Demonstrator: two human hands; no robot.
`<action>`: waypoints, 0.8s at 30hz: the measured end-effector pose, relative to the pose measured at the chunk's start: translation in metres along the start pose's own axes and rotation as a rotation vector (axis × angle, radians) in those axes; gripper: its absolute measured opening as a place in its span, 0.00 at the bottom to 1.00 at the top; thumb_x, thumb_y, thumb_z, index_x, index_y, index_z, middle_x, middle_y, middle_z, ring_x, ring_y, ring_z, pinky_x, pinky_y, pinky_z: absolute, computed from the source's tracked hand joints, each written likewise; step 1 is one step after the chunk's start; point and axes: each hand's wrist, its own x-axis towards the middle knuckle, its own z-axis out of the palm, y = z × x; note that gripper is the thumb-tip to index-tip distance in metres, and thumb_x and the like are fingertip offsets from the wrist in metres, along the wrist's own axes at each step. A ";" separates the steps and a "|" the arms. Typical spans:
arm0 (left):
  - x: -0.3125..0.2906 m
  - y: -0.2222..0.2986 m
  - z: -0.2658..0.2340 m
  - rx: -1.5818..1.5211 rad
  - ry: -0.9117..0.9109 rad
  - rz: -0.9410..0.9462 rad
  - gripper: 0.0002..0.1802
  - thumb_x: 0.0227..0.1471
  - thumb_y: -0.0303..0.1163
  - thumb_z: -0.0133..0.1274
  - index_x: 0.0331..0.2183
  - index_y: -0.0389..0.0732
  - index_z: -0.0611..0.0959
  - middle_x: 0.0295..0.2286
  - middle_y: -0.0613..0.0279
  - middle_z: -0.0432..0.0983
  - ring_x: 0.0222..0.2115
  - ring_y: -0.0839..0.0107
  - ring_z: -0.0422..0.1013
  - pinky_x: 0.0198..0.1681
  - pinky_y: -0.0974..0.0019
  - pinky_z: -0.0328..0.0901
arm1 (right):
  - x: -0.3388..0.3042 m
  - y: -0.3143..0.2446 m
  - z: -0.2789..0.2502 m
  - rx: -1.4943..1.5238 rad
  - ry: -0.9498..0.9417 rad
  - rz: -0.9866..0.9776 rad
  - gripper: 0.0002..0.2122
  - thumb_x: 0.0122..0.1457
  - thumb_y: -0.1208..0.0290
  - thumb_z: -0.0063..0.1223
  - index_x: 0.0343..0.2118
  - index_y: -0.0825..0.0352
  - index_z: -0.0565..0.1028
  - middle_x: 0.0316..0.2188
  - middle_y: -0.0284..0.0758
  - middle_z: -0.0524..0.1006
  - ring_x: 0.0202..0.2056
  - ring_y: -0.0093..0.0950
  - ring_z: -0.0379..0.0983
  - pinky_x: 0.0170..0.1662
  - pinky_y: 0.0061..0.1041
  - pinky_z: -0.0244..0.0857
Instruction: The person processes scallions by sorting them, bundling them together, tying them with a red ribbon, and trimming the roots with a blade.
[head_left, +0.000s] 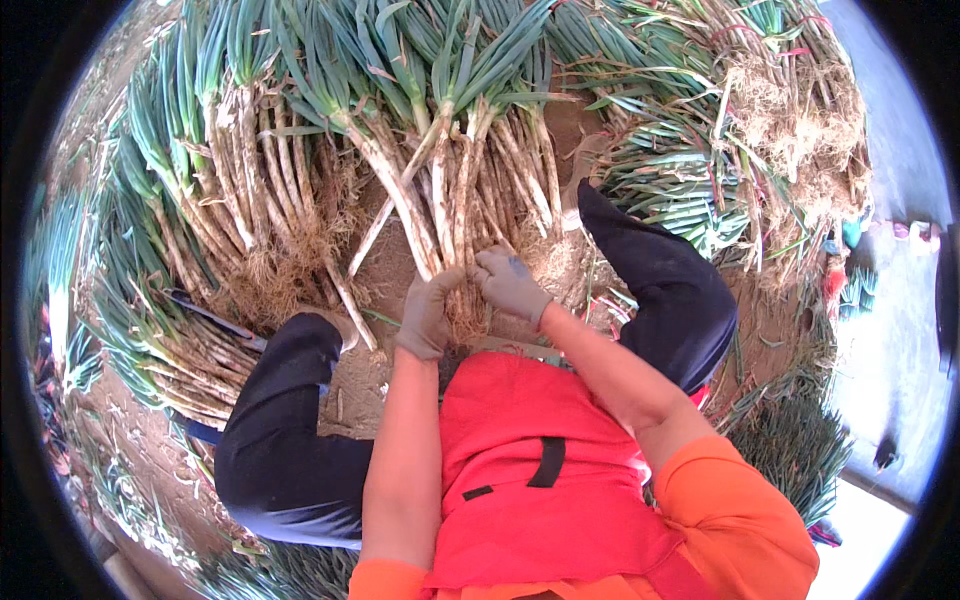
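Both my hands wear greyish work gloves and meet at the root end of a few long green onions. Their pale, soil-marked stalks point away from me, with green leaves at the far end. My left hand is closed around the lower stalks. From the other side, my right hand pinches at the same stalks with its fingers bent; the fingertips are partly hidden. Brown roots hang between the two hands. Just beyond, more loose green onions lie fanned out on the soil.
Piles of green onions with tangled roots lie to the left. Bundles tied with red bands are stacked at the far right. A long blade-like tool lies near my left knee. Cut leaves are heaped at the near right.
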 end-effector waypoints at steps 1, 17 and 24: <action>-0.005 0.006 0.007 0.054 0.008 -0.016 0.16 0.51 0.25 0.51 0.44 0.32 0.77 0.36 0.54 0.79 0.32 0.64 0.78 0.34 0.61 0.75 | 0.002 0.004 -0.007 0.149 -0.032 -0.007 0.19 0.61 0.58 0.49 0.43 0.73 0.74 0.45 0.49 0.74 0.43 0.42 0.73 0.46 0.38 0.67; -0.069 -0.008 0.032 -0.026 -0.078 -0.060 0.16 0.53 0.22 0.54 0.45 0.33 0.75 0.33 0.56 0.79 0.29 0.65 0.78 0.31 0.61 0.75 | 0.000 -0.041 0.003 0.883 0.222 0.050 0.22 0.63 0.63 0.50 0.53 0.75 0.65 0.44 0.39 0.75 0.44 0.27 0.70 0.50 0.24 0.63; -0.101 0.018 0.061 0.157 -0.094 -0.067 0.21 0.46 0.20 0.56 0.45 0.32 0.75 0.32 0.57 0.79 0.28 0.66 0.77 0.30 0.66 0.73 | 0.003 -0.028 -0.023 1.837 -0.241 0.101 0.17 0.66 0.59 0.45 0.46 0.70 0.74 0.38 0.40 0.80 0.37 0.32 0.78 0.43 0.30 0.74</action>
